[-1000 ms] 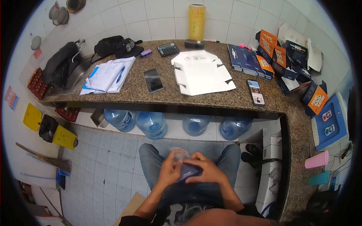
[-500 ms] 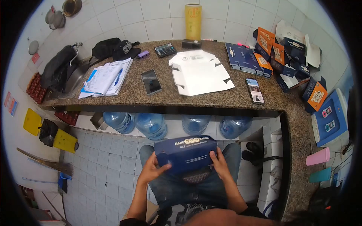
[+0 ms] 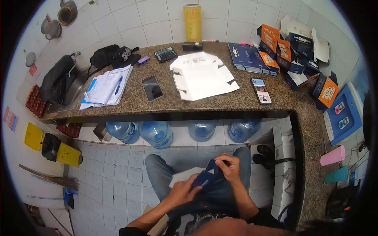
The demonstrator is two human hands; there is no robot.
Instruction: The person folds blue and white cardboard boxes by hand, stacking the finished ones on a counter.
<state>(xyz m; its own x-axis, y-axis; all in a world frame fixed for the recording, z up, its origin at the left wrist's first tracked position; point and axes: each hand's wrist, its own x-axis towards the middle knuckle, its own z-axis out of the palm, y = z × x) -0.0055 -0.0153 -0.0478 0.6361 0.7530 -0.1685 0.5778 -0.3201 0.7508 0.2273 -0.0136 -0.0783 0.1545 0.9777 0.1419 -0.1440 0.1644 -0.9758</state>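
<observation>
Over my lap I hold a dark blue printed carton [image 3: 204, 179], turned so that a pale inner side shows at its left. My left hand [image 3: 183, 191] is closed round its near left part. At the upper right end, my right hand [image 3: 230, 166] pinches a blue flap. On the counter beyond lies a flat white carton sheet [image 3: 202, 78], and a stack of flat blue cartons [image 3: 252, 59] is to its right.
The granite counter [image 3: 130, 112] carries papers [image 3: 106, 86], a dark phone [image 3: 152, 88], a lit phone [image 3: 261, 91], a calculator [image 3: 165, 54] and folded orange-and-blue boxes [image 3: 327, 93]. Water bottles [image 3: 156, 133] stand underneath. A pink cup [image 3: 332, 155] is at the right.
The carton has been turned from its wide printed face to a slanted position. My left hand has moved right and down along it; my right hand has shifted slightly up to the flap.
</observation>
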